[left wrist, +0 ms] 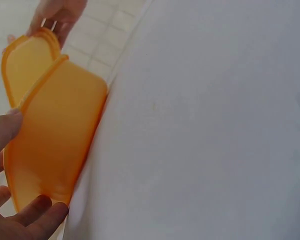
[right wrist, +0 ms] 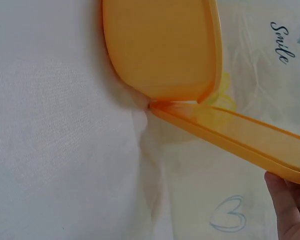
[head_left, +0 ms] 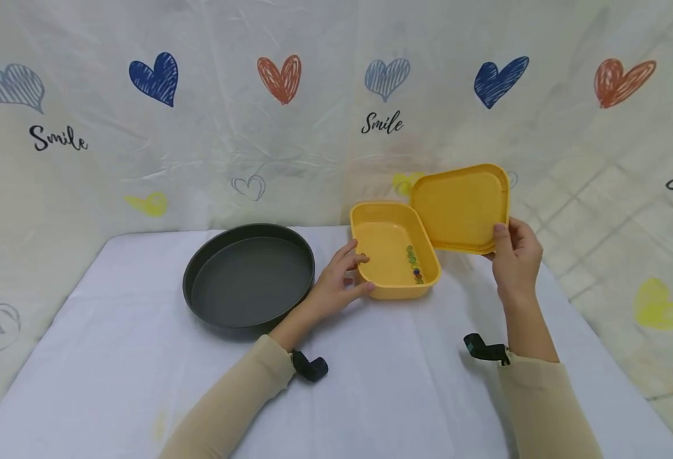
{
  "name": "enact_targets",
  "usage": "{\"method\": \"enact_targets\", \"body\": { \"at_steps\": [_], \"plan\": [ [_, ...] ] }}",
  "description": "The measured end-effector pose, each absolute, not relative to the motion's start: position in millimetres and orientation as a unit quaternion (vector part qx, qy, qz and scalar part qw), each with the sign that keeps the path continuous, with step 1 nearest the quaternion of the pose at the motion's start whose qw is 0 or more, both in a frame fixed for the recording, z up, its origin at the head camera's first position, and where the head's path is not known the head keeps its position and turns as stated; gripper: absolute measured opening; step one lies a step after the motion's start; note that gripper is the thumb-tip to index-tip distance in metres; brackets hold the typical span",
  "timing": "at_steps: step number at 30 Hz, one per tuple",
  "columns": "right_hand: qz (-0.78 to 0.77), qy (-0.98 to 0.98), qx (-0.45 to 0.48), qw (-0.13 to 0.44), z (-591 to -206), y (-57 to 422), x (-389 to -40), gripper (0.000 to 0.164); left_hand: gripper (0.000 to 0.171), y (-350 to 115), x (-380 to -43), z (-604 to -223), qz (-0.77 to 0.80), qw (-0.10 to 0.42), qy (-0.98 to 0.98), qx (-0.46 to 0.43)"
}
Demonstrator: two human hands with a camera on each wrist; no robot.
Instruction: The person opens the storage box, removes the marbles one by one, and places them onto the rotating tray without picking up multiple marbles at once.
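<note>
In the head view a yellow plastic container stands at the table's back, uncovered, with several small coloured beads in a line along its right side. At its near left corner, my left hand has its fingers spread, fingertips by the left rim and thumb at the front. My right hand pinches the matching yellow lid by its lower right corner and holds it tilted up beside the container. The right wrist view shows the lid meeting or nearly meeting the container's edge.
A round dark grey pan sits left of the container, close to my left forearm. White cloth covers the table. Behind it hangs a pale sheet printed with hearts and "Smile". Each wrist wears a small black camera.
</note>
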State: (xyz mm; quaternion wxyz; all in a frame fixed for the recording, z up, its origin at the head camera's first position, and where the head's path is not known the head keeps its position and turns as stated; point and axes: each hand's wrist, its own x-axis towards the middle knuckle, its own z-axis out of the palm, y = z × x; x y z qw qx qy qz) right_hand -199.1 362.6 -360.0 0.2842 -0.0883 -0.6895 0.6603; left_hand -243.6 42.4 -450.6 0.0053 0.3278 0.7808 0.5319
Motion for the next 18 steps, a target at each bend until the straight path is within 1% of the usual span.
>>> {"method": "enact_targets", "body": {
  "at_steps": [9,15,18],
  "plan": [
    [0.764,-0.581,-0.171,0.223,-356.5,378.2,-196.2,0.051,0.057,42.5,-243.5,-451.0,0.531,0.011,0.781,0.330],
    [0.828,-0.493,-0.185,0.191,-356.3,383.0,-198.4,0.049,0.055,42.1,-244.0,-450.0,0.526,0.006,0.786,0.325],
    [0.840,-0.479,-0.184,0.176,-357.4,383.1,-199.0,0.049,0.056,41.7,-243.6,-448.8,0.525,0.009,0.787,0.324]
  ]
}}
